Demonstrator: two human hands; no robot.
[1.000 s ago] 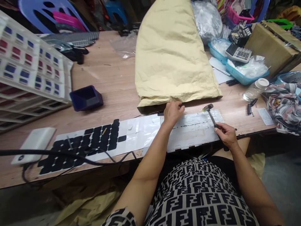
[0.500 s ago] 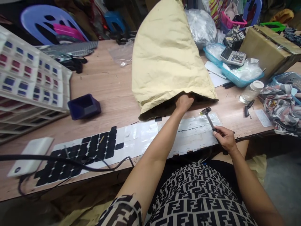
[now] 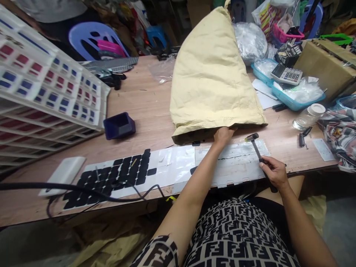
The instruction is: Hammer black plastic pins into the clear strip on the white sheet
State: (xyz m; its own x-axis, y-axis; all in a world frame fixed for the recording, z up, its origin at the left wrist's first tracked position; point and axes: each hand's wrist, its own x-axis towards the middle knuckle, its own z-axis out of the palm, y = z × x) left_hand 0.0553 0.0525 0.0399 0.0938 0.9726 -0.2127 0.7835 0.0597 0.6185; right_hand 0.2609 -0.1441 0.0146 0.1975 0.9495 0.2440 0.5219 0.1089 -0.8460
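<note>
A large cream paper sack (image 3: 215, 79) lies on the table with its dark mouth facing me. My left hand (image 3: 222, 136) is at that mouth, its fingers hidden under the upper edge, so whether they hold anything does not show. In my right hand (image 3: 274, 171) is a small hammer (image 3: 256, 147), gripped by its dark handle, head pointing away from me over the table. Beneath the hammer and my left forearm lies a white, plastic-covered board (image 3: 236, 165). To its left, black rounded pieces (image 3: 125, 170) sit in rows on a white sheet.
A white plastic crate (image 3: 55, 92) and a dark purple bin (image 3: 119, 126) stand left. A black cable (image 3: 83, 189) crosses the front left. On the right are blue baskets (image 3: 303, 98), a calculator (image 3: 286, 74), a jar (image 3: 308, 115), a cardboard box (image 3: 322, 70) and bunched cloth (image 3: 339, 137).
The camera view has shifted, so the table things appear farther right. The sack's mouth sits lower over my left hand, covering more of its fingers. My right hand still holds the hammer.
</note>
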